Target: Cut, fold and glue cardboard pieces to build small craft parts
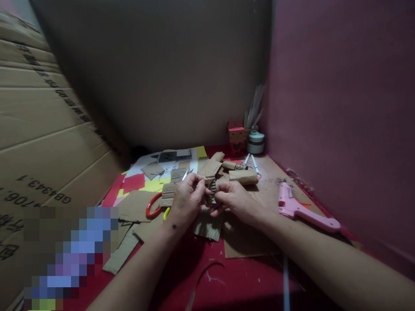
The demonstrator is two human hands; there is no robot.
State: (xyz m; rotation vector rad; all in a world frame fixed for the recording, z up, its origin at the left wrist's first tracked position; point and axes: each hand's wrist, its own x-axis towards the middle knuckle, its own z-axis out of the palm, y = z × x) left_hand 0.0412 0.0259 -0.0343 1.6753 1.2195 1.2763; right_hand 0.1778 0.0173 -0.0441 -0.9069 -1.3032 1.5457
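Between both hands is a small piece of corrugated cardboard [213,186], its ridges bared. My left hand [192,194] pinches it from the left, fingers closed. From the right, my right hand [234,196] grips the same piece between thumb and bent fingers. A flat ridged cardboard scrap [207,226] lies just below the hands. Beside my left wrist are scissors with a red and yellow handle [153,205], partly hidden by that hand. Just beyond my right hand rests a rolled cardboard tube [244,176].
A pink glue gun [296,208] lies at the right near the pink wall. A small cardboard figure [236,137] and a light-blue jar [256,142] stand at the back. Paper sheets and cardboard scraps [138,203] cover the left. A large cardboard sheet [48,121] leans at far left.
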